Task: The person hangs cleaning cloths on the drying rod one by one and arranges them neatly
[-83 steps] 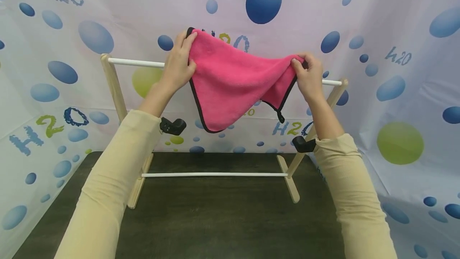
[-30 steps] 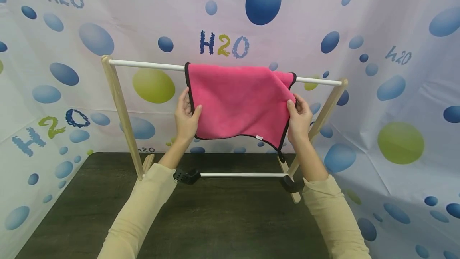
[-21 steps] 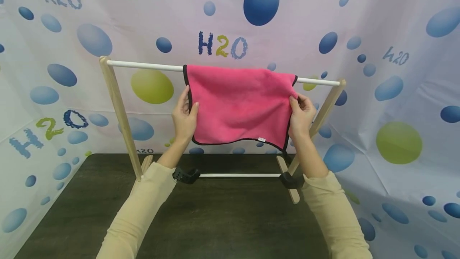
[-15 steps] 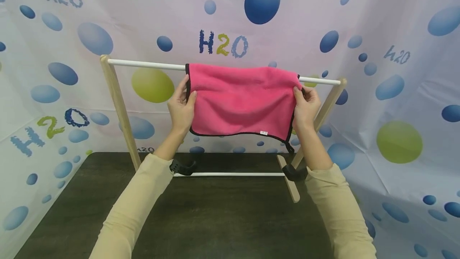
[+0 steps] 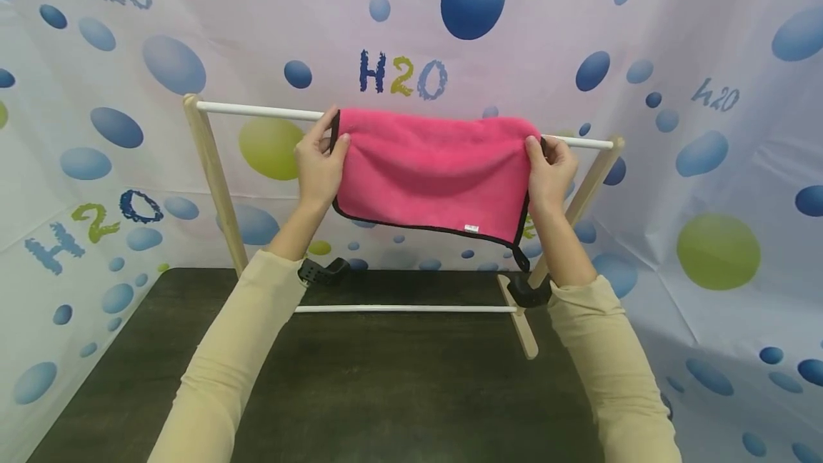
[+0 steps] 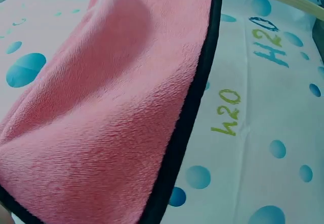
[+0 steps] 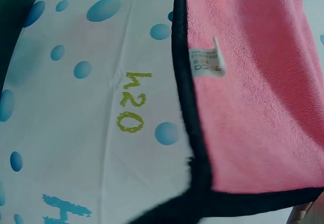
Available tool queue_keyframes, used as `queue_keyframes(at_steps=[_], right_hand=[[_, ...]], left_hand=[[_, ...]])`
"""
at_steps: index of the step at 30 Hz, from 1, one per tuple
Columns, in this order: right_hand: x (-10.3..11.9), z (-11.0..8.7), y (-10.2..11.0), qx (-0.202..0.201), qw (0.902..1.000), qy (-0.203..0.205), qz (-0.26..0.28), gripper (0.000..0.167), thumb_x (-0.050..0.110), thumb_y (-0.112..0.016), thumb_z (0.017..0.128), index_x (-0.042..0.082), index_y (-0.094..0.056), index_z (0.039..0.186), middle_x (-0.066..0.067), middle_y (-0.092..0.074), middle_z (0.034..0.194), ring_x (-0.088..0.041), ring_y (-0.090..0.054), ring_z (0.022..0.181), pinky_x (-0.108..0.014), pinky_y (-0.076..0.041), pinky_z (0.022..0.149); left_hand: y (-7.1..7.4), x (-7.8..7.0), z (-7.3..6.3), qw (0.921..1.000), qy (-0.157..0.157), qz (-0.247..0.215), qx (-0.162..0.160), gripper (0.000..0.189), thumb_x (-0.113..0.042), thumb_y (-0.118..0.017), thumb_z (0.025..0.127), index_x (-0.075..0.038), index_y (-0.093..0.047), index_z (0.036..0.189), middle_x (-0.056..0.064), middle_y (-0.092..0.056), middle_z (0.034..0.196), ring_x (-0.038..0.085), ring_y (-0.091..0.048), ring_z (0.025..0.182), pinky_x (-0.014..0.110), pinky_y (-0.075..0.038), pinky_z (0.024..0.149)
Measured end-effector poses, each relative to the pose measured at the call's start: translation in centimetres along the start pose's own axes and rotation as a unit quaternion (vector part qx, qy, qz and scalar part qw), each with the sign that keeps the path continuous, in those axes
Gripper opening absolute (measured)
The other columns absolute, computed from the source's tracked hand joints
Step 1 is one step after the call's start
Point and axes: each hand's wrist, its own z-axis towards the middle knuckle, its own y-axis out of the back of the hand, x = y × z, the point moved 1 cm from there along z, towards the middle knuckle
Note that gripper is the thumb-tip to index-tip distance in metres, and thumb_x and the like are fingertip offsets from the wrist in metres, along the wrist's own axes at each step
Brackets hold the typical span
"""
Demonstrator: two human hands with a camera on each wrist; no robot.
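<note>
A pink plush towel (image 5: 437, 170) with black edging hangs over the white upper rail (image 5: 257, 111) of a wooden rack. My left hand (image 5: 318, 163) pinches its left edge close to the rail, thumb in front and fingers behind. On the opposite side my right hand (image 5: 549, 170) pinches the right edge, also just under the rail. Between the hands the cloth sags in a soft fold. A white label (image 7: 206, 63) shows near the lower hem in the right wrist view. From the lower right corner dangles a black loop (image 5: 521, 259).
The rack's wooden left post (image 5: 215, 177) and right post (image 5: 594, 181) stand on a dark table (image 5: 411, 391). A lower white rail (image 5: 411, 309) joins them near the tabletop. Behind hangs a white curtain (image 5: 244, 20) printed with blue and green dots.
Earlier both hands held the towel above the rail; then it came down over it. Since then the hands have slid up along its edges toward the rail, and the lower hem has risen and straightened.
</note>
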Motion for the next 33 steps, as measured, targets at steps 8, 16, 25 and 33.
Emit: queue_keyframes(at_steps=[8, 16, 25, 33], right_hand=[[-0.9, -0.6, 0.6, 0.001, 0.9997, -0.023, 0.003, 0.005, 0.011, -0.062, 0.087, 0.01, -0.063, 0.092, 0.002, -0.056, 0.074, -0.008, -0.046, 0.064, -0.017, -0.04, 0.06], [-1.3, -0.6, 0.7, 0.006, 0.9997, -0.024, 0.006, 0.011, 0.012, -0.061, 0.087, 0.007, -0.063, 0.097, 0.002, -0.059, 0.077, -0.008, -0.05, 0.066, -0.018, -0.043, 0.063], [-0.6, -0.2, 1.1, 0.028, 0.9994, -0.017, -0.008, 0.019, 0.01, -0.056, 0.09, 0.003, -0.063, 0.107, 0.003, -0.058, 0.078, -0.007, -0.049, 0.067, -0.018, -0.042, 0.062], [1.8, 2.0, -0.3, 0.024, 0.9986, -0.01, -0.047, 0.022, 0.01, -0.055, 0.091, 0.003, -0.065, 0.109, 0.002, -0.057, 0.082, -0.007, -0.05, 0.072, -0.017, -0.042, 0.064]], left_hand=[[-0.5, 2.5, -2.8, 0.9919, 0.086, -0.093, 0.005, 0.053, -0.004, -0.055, 0.089, -0.007, -0.034, 0.138, 0.006, -0.052, 0.1, 0.019, -0.061, 0.088, 0.025, -0.052, 0.077], [-0.7, 3.8, -4.9, 0.9853, 0.108, -0.131, 0.015, 0.033, 0.004, -0.053, 0.088, 0.008, -0.049, 0.12, 0.005, -0.054, 0.095, 0.01, -0.057, 0.084, 0.019, -0.048, 0.074], [-0.7, 0.7, -2.6, 0.9904, 0.051, -0.128, 0.013, 0.034, 0.008, -0.051, 0.087, 0.007, -0.051, 0.121, 0.003, -0.053, 0.088, 0.012, -0.057, 0.075, 0.02, -0.05, 0.07], [-0.5, -1.5, 1.5, 0.9917, 0.076, -0.103, 0.008, 0.034, 0.007, -0.049, 0.088, 0.0, -0.055, 0.121, 0.004, -0.052, 0.087, 0.017, -0.058, 0.076, 0.03, -0.053, 0.079]])
